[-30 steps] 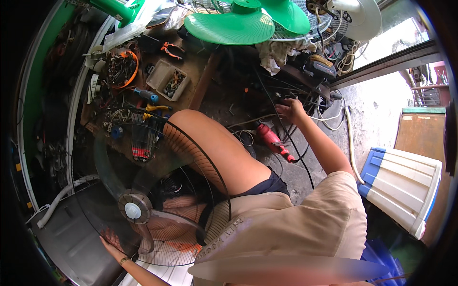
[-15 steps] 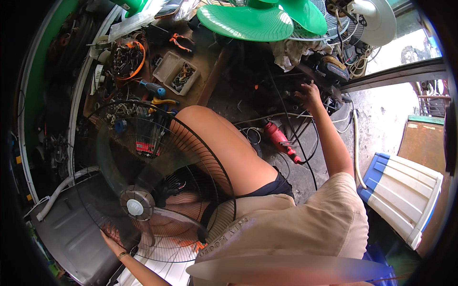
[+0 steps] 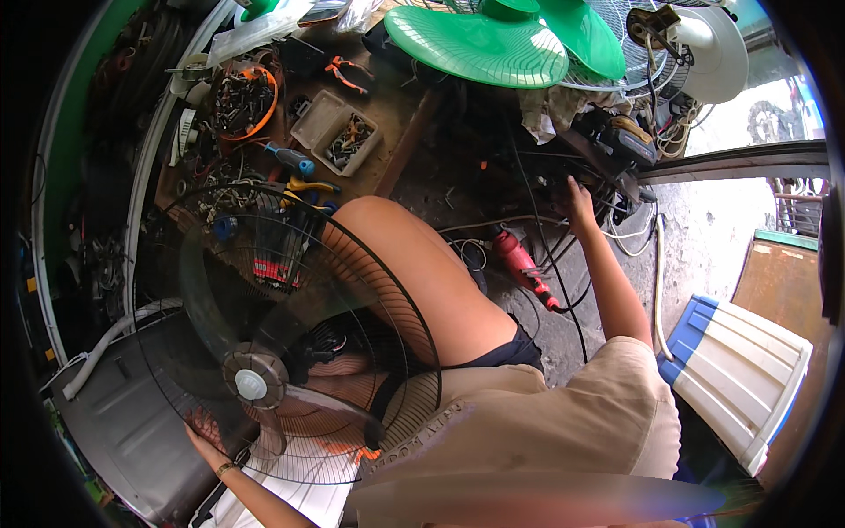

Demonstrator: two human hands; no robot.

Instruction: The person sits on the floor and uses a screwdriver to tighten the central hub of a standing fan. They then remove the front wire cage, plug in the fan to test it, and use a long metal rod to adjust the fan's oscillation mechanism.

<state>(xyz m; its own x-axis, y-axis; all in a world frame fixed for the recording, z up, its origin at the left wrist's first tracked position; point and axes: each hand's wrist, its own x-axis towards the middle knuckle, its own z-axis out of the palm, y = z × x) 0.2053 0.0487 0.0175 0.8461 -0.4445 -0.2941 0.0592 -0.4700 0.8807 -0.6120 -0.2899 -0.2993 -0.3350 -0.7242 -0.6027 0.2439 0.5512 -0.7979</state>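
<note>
A black electric fan (image 3: 253, 385) with a wire grille and dark see-through blades leans over my lap. Its grille is held at the lower left edge by my left hand (image 3: 204, 437), whose fingers show through the wires. My right hand (image 3: 578, 202) reaches out to the far right, into dark clutter beside the doorway. Its fingers are curled there, and whatever lies in them is lost in shadow. Close by that hand sits a dark battery-like tool part (image 3: 627, 141). A red corded power tool (image 3: 521, 264) lies on the floor between my leg and right forearm.
Green fan blades (image 3: 480, 48) stand at the top. On the wooden bench are a box of screws (image 3: 348, 145), orange-handled pliers (image 3: 346, 75), a blue screwdriver (image 3: 290, 161) and an orange-rimmed bowl (image 3: 246, 101). A white-and-blue plastic bin (image 3: 739, 370) stands at right. A black cable (image 3: 539, 216) hangs across the middle.
My right hand has gone from spread fingers above the dark clutter to curled fingers lower in it. The left hand stays on the fan. The view has shifted slightly.
</note>
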